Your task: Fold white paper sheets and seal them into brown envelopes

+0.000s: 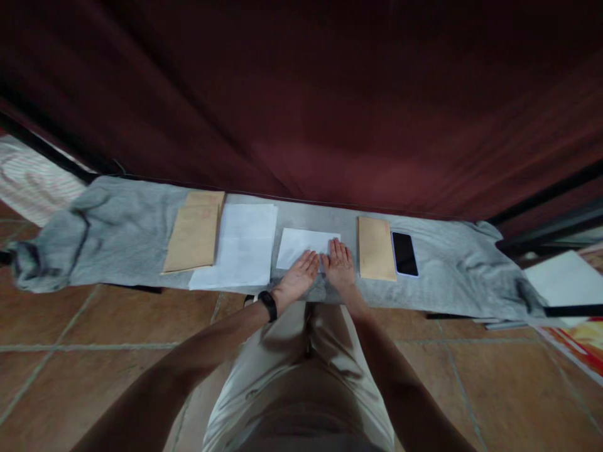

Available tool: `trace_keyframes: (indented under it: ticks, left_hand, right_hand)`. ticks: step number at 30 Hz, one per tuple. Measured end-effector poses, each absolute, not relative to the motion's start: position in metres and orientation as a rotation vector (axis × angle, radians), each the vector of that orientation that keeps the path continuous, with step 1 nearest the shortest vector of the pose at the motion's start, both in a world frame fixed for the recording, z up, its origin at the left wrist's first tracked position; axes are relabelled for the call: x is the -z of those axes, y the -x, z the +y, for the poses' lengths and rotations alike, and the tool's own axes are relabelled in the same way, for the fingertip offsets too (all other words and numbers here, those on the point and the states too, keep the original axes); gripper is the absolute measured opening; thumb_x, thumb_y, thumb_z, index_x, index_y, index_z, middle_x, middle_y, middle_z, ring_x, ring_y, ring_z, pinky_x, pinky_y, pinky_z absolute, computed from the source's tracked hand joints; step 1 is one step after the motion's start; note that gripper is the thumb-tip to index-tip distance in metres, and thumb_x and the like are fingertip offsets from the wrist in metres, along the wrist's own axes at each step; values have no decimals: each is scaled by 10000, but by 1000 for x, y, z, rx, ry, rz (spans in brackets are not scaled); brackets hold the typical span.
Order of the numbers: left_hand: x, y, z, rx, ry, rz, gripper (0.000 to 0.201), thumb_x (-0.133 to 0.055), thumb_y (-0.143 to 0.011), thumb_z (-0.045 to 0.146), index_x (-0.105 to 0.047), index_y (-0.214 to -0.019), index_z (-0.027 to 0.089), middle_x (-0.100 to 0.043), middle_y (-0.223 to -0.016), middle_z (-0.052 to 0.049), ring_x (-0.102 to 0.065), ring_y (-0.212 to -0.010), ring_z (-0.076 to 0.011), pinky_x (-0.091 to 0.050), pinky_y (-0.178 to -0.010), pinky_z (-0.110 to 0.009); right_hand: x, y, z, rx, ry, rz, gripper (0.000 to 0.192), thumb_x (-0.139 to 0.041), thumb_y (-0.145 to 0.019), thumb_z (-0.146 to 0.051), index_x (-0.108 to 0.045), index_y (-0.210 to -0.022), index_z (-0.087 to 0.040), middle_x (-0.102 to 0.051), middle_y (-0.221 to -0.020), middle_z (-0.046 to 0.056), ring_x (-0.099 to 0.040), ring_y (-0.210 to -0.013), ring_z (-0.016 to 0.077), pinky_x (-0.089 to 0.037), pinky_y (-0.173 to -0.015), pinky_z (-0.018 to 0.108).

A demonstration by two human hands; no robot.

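The left hand (300, 274) and the right hand (339, 263) are flat, grasping nothing, partly on the white paper (304, 240), which lies upon grey cloth (452, 263) between white sheets (247, 245) and a brown envelope (377, 248).

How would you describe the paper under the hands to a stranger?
On the grey cloth, look between the larger white paper and the brown envelope beside the smartphone. The smaller white paper lies there, the only one with the left hand and the right hand on it.
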State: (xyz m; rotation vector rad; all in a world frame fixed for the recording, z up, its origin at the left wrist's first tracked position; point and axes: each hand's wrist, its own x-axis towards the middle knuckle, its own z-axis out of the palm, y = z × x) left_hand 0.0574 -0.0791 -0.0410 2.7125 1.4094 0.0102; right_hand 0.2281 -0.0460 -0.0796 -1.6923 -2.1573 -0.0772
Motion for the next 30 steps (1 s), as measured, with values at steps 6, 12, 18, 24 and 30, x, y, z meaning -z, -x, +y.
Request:
trace_keyframes:
  ticks: [6, 12, 18, 24, 30]
  left_hand:
    - [38, -60, -86, 5, -2819, 1420, 580, -345, -867, 11, -509, -1423, 40, -525, -1481, -227, -444, -1434, -265, -290, -1252, -499]
    - [38, -59, -90, -27, -2858, 1442, 569, -358, -869, 4, -518, -1414, 37, -530, -1474, -232, -483, -1407, -267, -355, -1211, -464]
    - [41, -45, -85, -89, -2642, 1632, 563, -305, -919, 65, -527, -1433, 127, -503, -1522, -161, -443, -1438, -243, -393, -1173, -413]
    - [44, -48, -70, -254, -2477, 1793, 551, -286, -1028, 305, -417, -1515, 85, -379, -1606, -148, -304, -1512, -268, -253, -1244, -457]
    - [51, -57, -42, -286, -2381, 1870, 544, -289, -1035, 364, -371, -1555, 230, -317, -1645, -53, -198, -1549, -259, -154, -1258, -516]
  right_hand:
    - [76, -224, -46, 92, 1728, -2144, 584, -365, -1054, -383, -411, -1510, -21, -430, -1554, 219, -395, -1449, 317, -266, -1202, 517]
    - [70, -210, -53, -4, 1655, -2193, 511, -304, -1057, -262, -426, -1511, -62, -412, -1579, 161, -373, -1469, 262, -263, -1214, 472]
    - [73, -210, -60, -28, 1643, -2220, 510, -329, -1063, -305, -421, -1526, -111, -401, -1590, 133, -373, -1471, 255, -269, -1212, 462]
    - [75, -209, -60, 0, 1656, -2211, 510, -349, -1060, -297, -406, -1535, -119, -389, -1596, 134, -354, -1483, 250, -265, -1216, 463]
    - [77, -209, -60, 25, 1628, -2186, 511, -345, -1060, -302, -406, -1534, -119, -411, -1582, 148, -374, -1472, 258, -282, -1207, 478]
